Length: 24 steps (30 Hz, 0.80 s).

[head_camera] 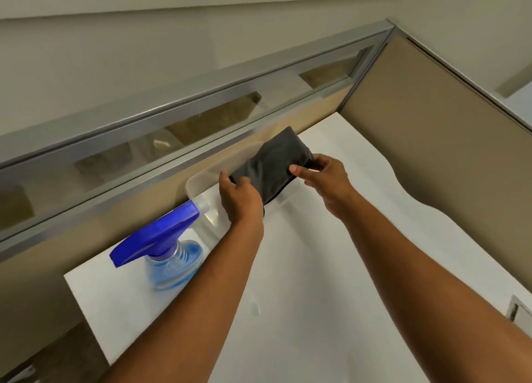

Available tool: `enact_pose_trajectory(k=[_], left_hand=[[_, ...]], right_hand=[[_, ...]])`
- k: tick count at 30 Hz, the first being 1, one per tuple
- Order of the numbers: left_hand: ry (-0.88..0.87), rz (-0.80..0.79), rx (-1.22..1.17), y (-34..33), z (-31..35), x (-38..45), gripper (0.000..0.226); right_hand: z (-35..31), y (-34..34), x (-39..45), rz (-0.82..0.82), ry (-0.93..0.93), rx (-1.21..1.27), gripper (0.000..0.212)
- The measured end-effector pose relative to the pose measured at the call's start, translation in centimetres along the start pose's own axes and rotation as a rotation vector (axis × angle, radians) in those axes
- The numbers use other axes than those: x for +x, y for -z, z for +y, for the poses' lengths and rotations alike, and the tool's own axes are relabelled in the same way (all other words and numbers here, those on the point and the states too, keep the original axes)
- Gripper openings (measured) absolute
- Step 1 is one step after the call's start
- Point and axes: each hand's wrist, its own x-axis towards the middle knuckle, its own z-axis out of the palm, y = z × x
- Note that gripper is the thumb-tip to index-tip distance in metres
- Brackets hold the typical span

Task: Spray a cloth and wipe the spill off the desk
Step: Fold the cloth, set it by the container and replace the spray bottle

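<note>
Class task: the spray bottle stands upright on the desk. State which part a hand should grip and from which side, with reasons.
Grip the clear neck just under the blue trigger head of the spray bottle, coming from the near right: the wall blocks the far side, and the nozzle points towards the tray.

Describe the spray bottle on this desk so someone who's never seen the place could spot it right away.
Start at the white desk and follow its far edge along the glass-topped partition toward the left end. There, left of the clear plastic tray and the left hand holding the grey cloth, stands the spray bottle. Its bright blue trigger head and pale blue liquid are the scene's only vivid colour.
</note>
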Motion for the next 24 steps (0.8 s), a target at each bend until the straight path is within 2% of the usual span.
enact_pose_trajectory(k=[3,7,10,12,13,15,18,20,22,24], left_hand=[[-0.142,-0.139,0.337,-0.3,0.3,-1.2,0.069],[-0.46,-0.29,0.521,1.9,-0.5,-5.3,0.076],[-0.646,-0.443,0.494,6.9,-2.3,-9.0,0.063],[-0.692,-0.488,0.438,11.4,-3.8,-10.7,0.045],[-0.71,-0.47,0.429,13.6,-4.6,-11.2,0.036],[-0.729,-0.368,0.453,17.1,-5.6,-11.5,0.019],[-0.8,-0.147,0.49,20.9,-5.9,-10.8,0.037],[-0.86,-0.035,0.524,22.5,-5.4,-9.9,0.045],[-0.837,0.033,0.53,23.4,-4.8,-8.9,0.049],[-0.786,0.017,0.52,23.7,-4.1,-7.9,0.059]], right_hand=[[0.5,-0.1,-0.4,0.025,0.009,-0.043,0.047],[0.1,0.1,-2.3,0.135,0.044,-0.106,0.058],[-0.7,-0.3,-5.4,0.268,0.214,-0.167,0.053],[-1.2,-1.2,-8.1,0.26,0.325,-0.2,0.041],[-1.4,-1.8,-9.4,0.193,0.355,-0.197,0.035],[-1.7,-3.5,-11.9,-0.047,0.39,-0.204,0.033],[-1.9,-6.8,-15.0,-0.377,0.463,-0.324,0.051],[-2.2,-8.9,-16.2,-0.489,0.527,-0.39,0.062],[-2.6,-10.5,-16.8,-0.538,0.537,-0.413,0.067],[-3.1,-11.7,-17.2,-0.558,0.502,-0.382,0.065]])
